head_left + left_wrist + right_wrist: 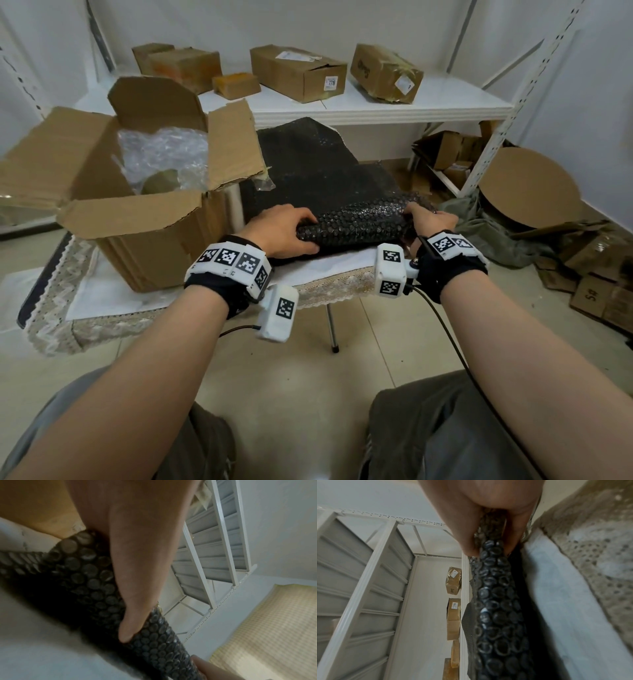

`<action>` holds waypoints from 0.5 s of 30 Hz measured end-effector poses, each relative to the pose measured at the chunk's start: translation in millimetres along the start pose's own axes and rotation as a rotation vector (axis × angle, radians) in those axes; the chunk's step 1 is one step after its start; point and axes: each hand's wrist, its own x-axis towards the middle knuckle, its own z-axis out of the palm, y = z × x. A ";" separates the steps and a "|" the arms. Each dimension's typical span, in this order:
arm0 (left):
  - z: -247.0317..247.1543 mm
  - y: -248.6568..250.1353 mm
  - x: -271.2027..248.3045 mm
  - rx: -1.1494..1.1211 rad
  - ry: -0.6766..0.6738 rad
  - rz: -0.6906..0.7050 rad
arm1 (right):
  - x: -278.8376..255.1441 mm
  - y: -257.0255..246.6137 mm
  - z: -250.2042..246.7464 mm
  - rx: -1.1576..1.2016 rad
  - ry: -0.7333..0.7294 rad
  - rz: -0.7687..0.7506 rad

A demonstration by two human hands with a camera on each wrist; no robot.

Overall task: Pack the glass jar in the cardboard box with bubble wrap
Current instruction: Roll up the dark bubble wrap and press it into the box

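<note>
A roll of dark bubble wrap lies on the small table, with the rest of the sheet spread flat behind it. My left hand grips the roll's left end, thumb on its near side. At the roll's right end, my right hand pinches the wrap. The glass jar is hidden; whether it sits inside the roll cannot be told. The open cardboard box stands at the left on the table, with clear bubble wrap inside.
A white shelf behind the table carries several closed cartons. More flattened cartons and a round cardboard piece lie on the floor at the right. The table's lace-edged cloth hangs over its near edge.
</note>
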 end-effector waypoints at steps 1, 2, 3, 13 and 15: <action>-1.9 0.2 0.1 -0.022 0.033 -0.014 | -28.6 -9.9 -2.9 0.049 0.007 -0.009; -4.3 1.4 -1.1 -0.040 0.056 -0.027 | -51.5 -17.2 -4.4 0.105 0.015 -0.013; -6.2 3.3 -2.4 -0.041 0.076 -0.037 | -61.5 -21.1 -3.3 0.187 0.025 -0.007; -27.6 19.3 -1.2 -0.199 0.191 -0.029 | -92.6 -25.0 3.0 0.734 -0.382 0.306; -30.6 24.5 -0.3 -0.300 0.188 -0.037 | -96.6 -25.8 8.6 0.685 -0.466 0.350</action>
